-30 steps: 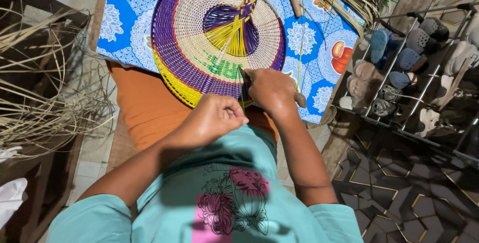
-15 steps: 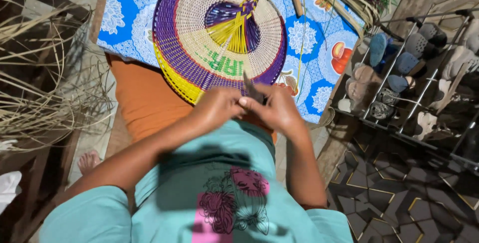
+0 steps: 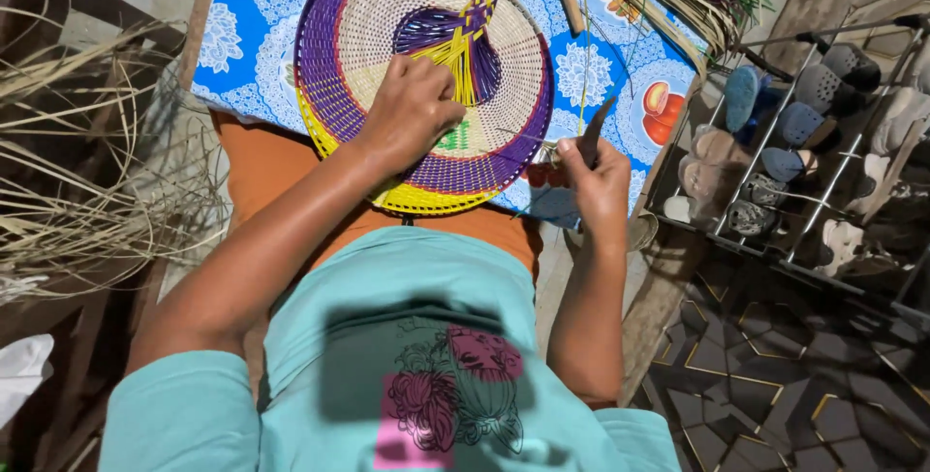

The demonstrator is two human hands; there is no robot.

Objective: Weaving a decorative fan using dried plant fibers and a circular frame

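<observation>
Hands have split apart now: your left hand (image 3: 412, 109) presses down on the round woven fan (image 3: 421, 79) lying on the blue cloth (image 3: 228, 41), while your right hand (image 3: 596, 176) pinches a thin dark strip (image 3: 593, 123) beside it, ready for weaving.

- To my right stands a metal shoe rack (image 3: 804, 152) filled with sandals and slippers.
- Under it I see dark floor tiles (image 3: 775, 385) with gold-lined geometric patterns.
- A blue floral cloth (image 3: 242, 46) covers the surface ahead of me.
- Dry straw strands (image 3: 87, 181) pile up at my left.
</observation>
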